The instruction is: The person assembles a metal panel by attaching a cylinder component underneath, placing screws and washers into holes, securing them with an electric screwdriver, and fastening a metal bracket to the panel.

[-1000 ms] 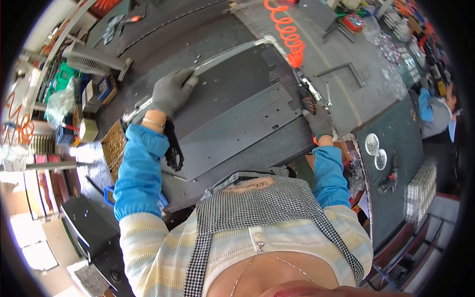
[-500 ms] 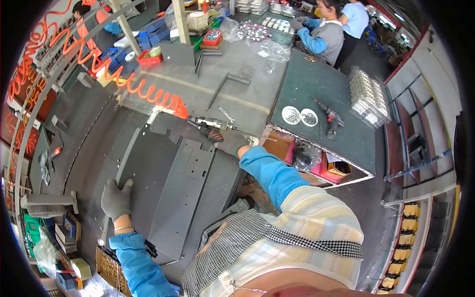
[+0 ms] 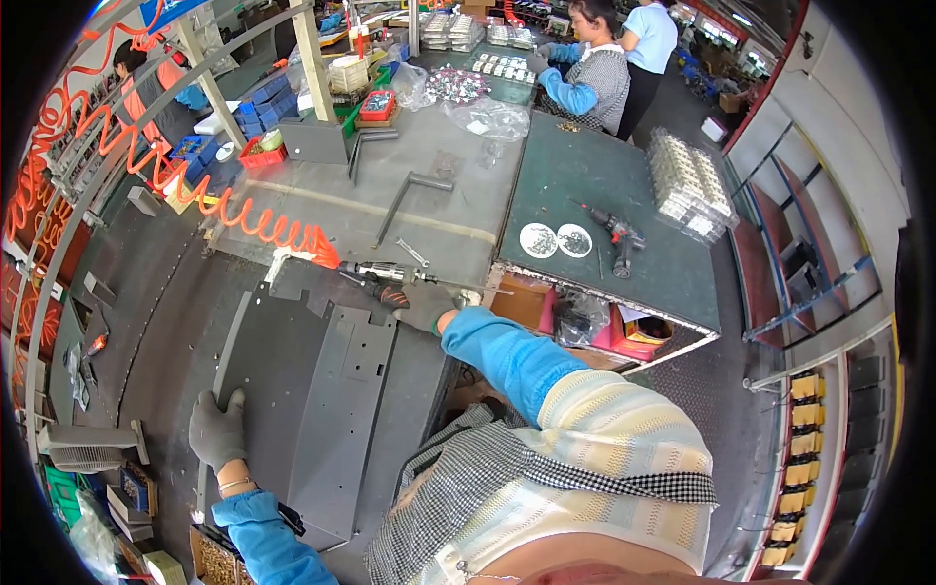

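Observation:
A dark grey sheet-metal panel (image 3: 263, 380) with a raised edge lies on the work surface before me. My left hand (image 3: 218, 429), in a grey glove, grips its left edge, thumb on top. On its right side sits a longer punched metal strip (image 3: 343, 390) with holes and slots. Past the panel's far right corner, my gloved right hand (image 3: 426, 306) closes around a black-and-orange-handled tool (image 3: 392, 296); its exact kind is unclear. A silver air screwdriver (image 3: 385, 271) with a long thin bit lies right beside it. An orange coiled hose (image 3: 278, 229) leads towards it.
A spanner (image 3: 412, 253) and a bent metal bar (image 3: 400, 205) lie farther back. On the green bench at right are two white dishes (image 3: 539, 240) of small parts, a cordless drill (image 3: 622, 234) and stacked packed parts (image 3: 687, 185). A co-worker (image 3: 595, 78) stands behind it.
My view has shifted, so the whole scene sits lower and farther left. Both hands keep their places at the panel edge and the tool, with no clear movement.

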Motion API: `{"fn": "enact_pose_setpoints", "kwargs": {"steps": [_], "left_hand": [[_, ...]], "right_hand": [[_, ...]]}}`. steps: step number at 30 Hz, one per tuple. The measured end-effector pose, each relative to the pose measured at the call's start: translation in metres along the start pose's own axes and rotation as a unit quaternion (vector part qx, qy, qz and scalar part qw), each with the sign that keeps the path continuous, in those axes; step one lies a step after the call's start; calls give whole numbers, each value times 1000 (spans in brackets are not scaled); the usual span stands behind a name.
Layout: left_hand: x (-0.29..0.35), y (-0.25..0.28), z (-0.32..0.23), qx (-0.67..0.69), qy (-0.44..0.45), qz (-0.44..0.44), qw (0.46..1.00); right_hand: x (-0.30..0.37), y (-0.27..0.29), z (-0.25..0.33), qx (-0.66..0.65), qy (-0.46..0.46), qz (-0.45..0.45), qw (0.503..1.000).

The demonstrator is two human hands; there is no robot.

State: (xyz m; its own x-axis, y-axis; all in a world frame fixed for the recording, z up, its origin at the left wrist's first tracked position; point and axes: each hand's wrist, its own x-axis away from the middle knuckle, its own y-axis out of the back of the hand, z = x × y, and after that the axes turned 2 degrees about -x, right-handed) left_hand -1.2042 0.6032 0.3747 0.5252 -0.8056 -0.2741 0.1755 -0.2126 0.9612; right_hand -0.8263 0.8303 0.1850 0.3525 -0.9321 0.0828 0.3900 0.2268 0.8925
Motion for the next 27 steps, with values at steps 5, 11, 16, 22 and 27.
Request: {"fn": "enact_pose_setpoints", "kwargs": {"steps": [5,11,16,22,27], "left_hand": [[-2,-2,0,-2,4,-2,1000],[-3,-9,4,-11,7,0,1000],[-2,-9,1,-11,8,-6,1000],[-3,-13,3,-4,2,-8,1000],[-4,-15,4,-3,1,-22,1000]], "right_hand": [[0,0,-2,-6,9,-14,1000],[-2,10,-2,-20,15,16,1000],[-4,8,-6,-32,21,11,999],[-6,13,-4,-35,18,26,999],[-8,12,-4,-37,20,20,999]]}}
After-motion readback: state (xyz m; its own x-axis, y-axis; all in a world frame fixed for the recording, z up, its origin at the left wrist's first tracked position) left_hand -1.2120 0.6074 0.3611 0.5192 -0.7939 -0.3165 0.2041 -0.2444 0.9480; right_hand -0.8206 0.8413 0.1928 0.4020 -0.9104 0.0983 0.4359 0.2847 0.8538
